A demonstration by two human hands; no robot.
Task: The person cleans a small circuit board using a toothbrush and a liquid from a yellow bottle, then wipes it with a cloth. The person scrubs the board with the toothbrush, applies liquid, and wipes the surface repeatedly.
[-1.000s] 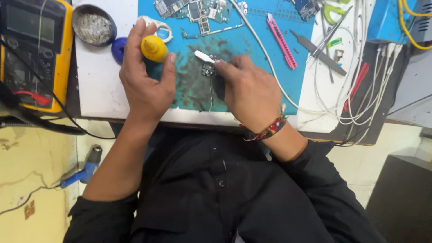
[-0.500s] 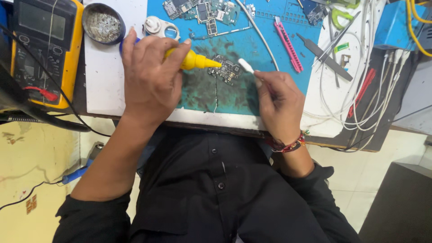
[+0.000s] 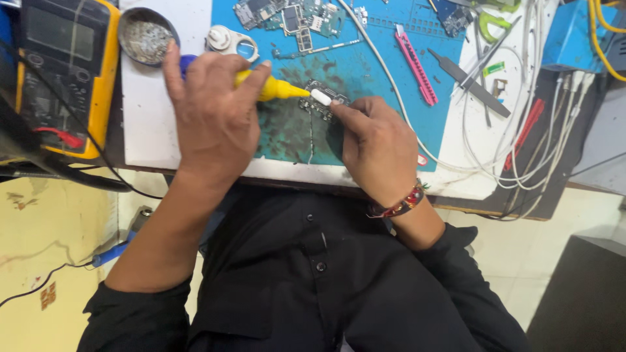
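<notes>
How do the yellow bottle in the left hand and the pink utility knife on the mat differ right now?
The yellow bottle is gripped in the left hand; the pink utility knife lies untouched on the blue mat. The bottle is stubby with a tapered nozzle, the knife long and flat. The bottle's tip meets the circuit board; the knife lies clear of it. Both sit over the mat.

Counts of items on a blue repair mat.
Two hands, one yellow bottle (image 3: 274, 87), one white swab (image 3: 320, 97), one multimeter (image 3: 65, 72), one round tin (image 3: 145, 36), one pink knife (image 3: 416, 64), several circuit boards (image 3: 290, 16).
</notes>
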